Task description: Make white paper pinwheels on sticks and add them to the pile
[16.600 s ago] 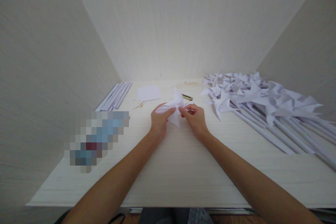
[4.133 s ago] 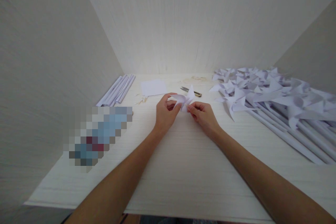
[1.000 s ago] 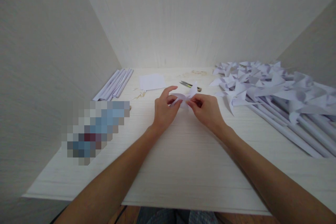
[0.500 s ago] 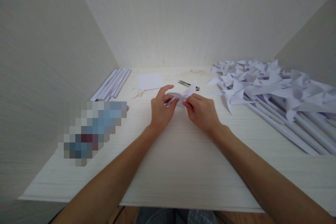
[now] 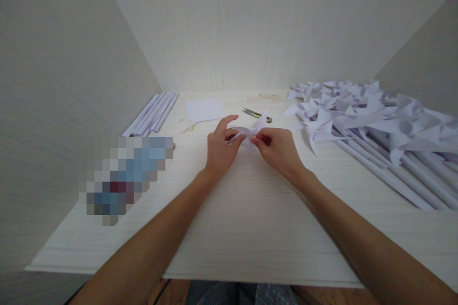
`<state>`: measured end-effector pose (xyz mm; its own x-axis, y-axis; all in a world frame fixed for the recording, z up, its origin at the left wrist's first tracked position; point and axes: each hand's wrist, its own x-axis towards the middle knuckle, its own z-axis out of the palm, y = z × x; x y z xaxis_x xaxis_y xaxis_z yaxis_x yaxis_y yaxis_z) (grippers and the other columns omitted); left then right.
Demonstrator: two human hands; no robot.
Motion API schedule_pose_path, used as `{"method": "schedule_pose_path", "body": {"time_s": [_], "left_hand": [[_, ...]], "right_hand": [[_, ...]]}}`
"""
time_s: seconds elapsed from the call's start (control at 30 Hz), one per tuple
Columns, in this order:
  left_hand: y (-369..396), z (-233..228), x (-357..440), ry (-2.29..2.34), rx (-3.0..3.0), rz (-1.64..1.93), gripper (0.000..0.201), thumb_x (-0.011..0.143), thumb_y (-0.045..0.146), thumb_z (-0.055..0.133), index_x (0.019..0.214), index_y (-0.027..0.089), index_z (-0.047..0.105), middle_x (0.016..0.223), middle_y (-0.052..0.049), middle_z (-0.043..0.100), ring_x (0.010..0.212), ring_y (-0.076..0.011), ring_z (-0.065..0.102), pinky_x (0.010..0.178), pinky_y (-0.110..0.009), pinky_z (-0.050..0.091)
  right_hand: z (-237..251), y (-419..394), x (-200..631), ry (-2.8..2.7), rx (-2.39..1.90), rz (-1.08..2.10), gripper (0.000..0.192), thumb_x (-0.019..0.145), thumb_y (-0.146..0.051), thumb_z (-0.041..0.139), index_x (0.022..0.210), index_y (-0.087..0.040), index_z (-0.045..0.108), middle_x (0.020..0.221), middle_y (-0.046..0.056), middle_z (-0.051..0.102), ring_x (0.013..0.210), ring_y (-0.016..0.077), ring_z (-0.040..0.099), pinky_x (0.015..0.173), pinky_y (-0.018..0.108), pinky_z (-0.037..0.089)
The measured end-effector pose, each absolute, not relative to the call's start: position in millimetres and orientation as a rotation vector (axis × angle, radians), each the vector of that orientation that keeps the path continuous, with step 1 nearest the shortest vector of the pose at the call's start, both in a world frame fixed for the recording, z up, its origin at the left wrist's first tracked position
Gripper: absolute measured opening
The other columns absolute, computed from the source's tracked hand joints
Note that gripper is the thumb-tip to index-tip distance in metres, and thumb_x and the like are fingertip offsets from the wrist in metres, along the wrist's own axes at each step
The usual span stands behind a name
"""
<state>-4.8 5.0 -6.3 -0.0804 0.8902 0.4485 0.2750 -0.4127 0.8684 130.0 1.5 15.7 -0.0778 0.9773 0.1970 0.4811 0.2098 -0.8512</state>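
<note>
Pale wooden desk [image 5: 250,228], walls close on three sides. Both hands meet at its middle: left hand [image 5: 220,150] and right hand [image 5: 279,150] each pinch the small folded paper pinwheel [image 5: 250,131], held between them just above the surface, blades spreading left-right, scissors [image 5: 256,114] just beyond.

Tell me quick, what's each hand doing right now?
Left hand: closed on the folded paper piece, forefinger raised.
Right hand: pinching the same paper piece.
</note>
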Motion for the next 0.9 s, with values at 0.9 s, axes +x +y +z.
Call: {"method": "schedule_pose_path", "body": {"time_s": [0.9], "left_hand": [[3.9,-12.3,-5.6,1.390,1.956,1.494,0.040,0.069,0.012,0.058,0.108,0.021,0.053,0.081,0.000,0.071,0.071,-0.0109,0.065,0.071,-0.023,0.049]], "right_hand": [[9.2,4.9,127.9,-1.743,-1.424,0.566,0.023,0.065,-0.019,0.056,0.045,-0.018,0.046,0.044,-0.003,0.042,0.044,0.0089,0.033,0.047,0.026,0.023]]}}
